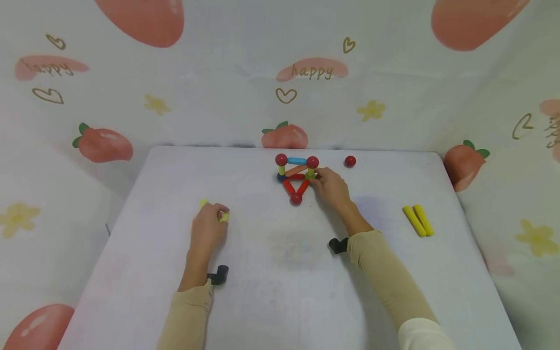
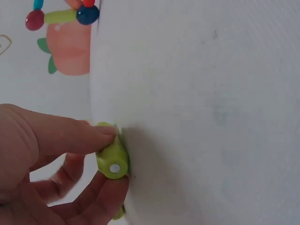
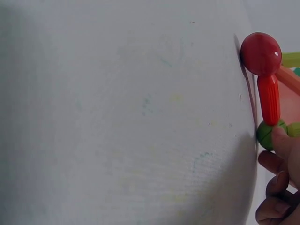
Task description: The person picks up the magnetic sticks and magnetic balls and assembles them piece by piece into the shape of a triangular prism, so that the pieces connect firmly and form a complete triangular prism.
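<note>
On the left part of the table, my left hand (image 1: 207, 225) pinches a yellow-green rod (image 2: 112, 160) with a white end dot between thumb and fingers. Another yellow-green piece (image 2: 119, 213) shows just past those fingers. My right hand (image 1: 333, 188) reaches to a small frame of balls and rods near the back edge, thumb and finger gripping its green ball (image 3: 265, 136). Red rods (image 3: 268, 99) join a front red ball (image 1: 296, 198) to the green ball and a dark blue ball (image 1: 281, 178). Above, a light blue rod (image 1: 297, 161) links two red balls on upright yellow-green rods; an orange rod (image 1: 296, 170) slants behind.
A loose red ball (image 1: 350, 161) lies at the back, right of the frame. Two yellow rods (image 1: 414, 221) lie side by side on the right of the white table (image 1: 280, 296). A printed cloth (image 1: 236, 73) hangs behind the table's back edge.
</note>
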Demonstrator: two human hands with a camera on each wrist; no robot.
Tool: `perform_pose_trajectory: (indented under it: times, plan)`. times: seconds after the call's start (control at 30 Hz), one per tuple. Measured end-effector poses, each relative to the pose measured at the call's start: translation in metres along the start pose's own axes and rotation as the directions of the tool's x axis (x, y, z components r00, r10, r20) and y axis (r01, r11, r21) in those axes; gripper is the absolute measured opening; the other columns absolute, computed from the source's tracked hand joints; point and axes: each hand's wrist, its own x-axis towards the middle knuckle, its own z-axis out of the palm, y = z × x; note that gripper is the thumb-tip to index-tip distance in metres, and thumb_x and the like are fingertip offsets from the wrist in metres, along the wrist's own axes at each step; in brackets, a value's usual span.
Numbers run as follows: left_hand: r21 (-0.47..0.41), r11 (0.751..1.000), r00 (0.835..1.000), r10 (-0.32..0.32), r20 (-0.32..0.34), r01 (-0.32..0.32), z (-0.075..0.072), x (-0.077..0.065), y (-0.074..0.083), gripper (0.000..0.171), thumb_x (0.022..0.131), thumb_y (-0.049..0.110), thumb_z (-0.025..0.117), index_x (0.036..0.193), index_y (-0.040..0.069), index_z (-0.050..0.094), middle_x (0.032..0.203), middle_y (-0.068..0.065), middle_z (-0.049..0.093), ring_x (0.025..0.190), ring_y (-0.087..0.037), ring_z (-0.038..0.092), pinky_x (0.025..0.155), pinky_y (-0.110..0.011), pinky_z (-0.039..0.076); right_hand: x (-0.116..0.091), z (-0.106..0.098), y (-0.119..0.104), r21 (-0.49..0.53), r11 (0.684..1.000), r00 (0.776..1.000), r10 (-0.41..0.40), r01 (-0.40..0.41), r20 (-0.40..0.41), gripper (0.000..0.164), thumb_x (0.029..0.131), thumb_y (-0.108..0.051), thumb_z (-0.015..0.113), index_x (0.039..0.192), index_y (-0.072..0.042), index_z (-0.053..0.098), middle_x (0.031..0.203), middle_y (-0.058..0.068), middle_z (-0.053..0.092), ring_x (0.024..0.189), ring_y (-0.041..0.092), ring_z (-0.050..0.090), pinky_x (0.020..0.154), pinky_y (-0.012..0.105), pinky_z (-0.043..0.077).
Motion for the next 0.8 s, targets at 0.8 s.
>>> perform_pose_trajectory:
  times: [0.8]
  plan:
    - [-0.569, 0.786, 0.941, 0.332, 0.059, -0.242, 0.069, 0.04, 0.127, 0.028, 0.086, 0.015, 0.083, 0.11, 0.016, 0.069, 0.11, -0.004, 0.072, 0.101, -0.02, 0.072, 0.09, -0.032, 0.061, 0.003, 0.001, -0.001, -0.024, 0.997, 0.997, -0.069, 0.068, -0.041, 0.041, 0.1, -0.024, 0.066, 0.138, -0.011, 0.062, 0.114, 0.012, 0.07, 0.103, 0.031, 0.067, 0.091, 0.046, 0.058]
